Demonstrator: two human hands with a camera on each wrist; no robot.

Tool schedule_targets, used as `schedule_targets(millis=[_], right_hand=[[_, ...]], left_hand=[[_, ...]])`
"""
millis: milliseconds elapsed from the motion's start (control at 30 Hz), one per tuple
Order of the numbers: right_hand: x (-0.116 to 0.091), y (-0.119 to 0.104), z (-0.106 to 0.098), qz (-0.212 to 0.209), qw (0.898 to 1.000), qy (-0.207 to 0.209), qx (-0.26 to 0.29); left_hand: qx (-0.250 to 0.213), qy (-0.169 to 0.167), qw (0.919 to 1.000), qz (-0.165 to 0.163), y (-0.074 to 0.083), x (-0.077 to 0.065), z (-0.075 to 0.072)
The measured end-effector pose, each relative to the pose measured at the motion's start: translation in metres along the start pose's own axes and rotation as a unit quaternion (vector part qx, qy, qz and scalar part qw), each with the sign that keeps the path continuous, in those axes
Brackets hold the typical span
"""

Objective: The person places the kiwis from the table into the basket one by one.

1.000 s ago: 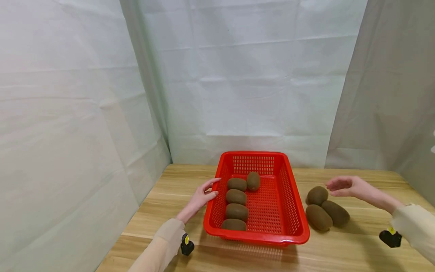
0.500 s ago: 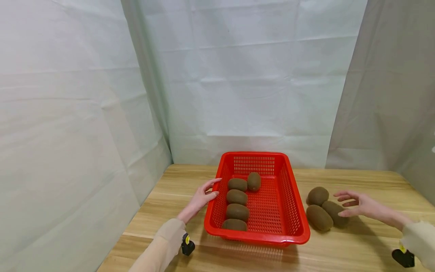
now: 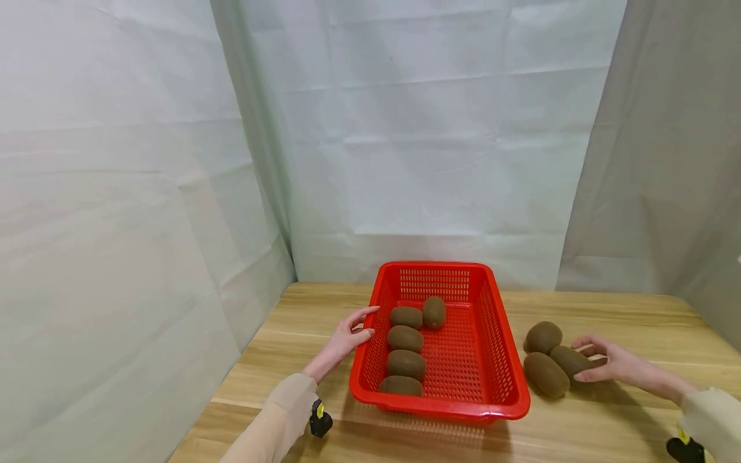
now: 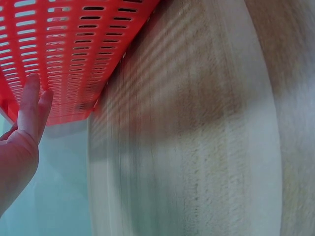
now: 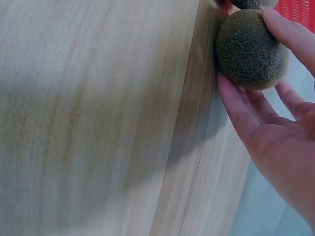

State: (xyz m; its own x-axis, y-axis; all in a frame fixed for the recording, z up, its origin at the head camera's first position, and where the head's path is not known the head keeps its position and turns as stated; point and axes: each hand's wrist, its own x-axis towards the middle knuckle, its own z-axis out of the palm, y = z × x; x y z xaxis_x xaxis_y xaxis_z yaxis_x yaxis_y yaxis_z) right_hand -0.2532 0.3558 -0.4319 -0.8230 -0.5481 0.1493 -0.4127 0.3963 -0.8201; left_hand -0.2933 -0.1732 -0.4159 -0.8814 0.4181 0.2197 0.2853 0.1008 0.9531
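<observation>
My right hand [image 3: 610, 362] holds a brown, fuzzy kiwi [image 3: 570, 360] on the table, right of the red basket. In the right wrist view the thumb lies on one side of this kiwi [image 5: 251, 51] and the fingers on the other. Two more kiwis sit against it, one behind [image 3: 543, 337] and one in front [image 3: 546, 375]. My left hand [image 3: 344, 337] rests at the left rim of the red plastic basket [image 3: 505, 321]. Fairly straight fingers [image 4: 30, 105] touch its slotted outer wall in the left wrist view.
Inside the basket, several kiwis [image 3: 405, 339] form a column along the left side, with another [image 3: 434, 312] beside the rearmost one. The basket stands on a wooden table [image 3: 637, 315]. White cloth sheets [image 3: 428, 141] hang behind and to the left.
My right hand has come down and toward me, from above the rear kiwi to the right-hand one, and its fingers have closed around it. The left hand stays at the rim.
</observation>
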Motion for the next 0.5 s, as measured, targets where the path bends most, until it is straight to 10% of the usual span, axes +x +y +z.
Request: schedule_targets(millis=[500], right_hand=[[-0.001,-0.006,-0.015,0.017,1.0,-0.004,-0.019]], left_hand=[[-0.004,-0.011,0.9999,-0.009,0.024,-0.006,0.005]])
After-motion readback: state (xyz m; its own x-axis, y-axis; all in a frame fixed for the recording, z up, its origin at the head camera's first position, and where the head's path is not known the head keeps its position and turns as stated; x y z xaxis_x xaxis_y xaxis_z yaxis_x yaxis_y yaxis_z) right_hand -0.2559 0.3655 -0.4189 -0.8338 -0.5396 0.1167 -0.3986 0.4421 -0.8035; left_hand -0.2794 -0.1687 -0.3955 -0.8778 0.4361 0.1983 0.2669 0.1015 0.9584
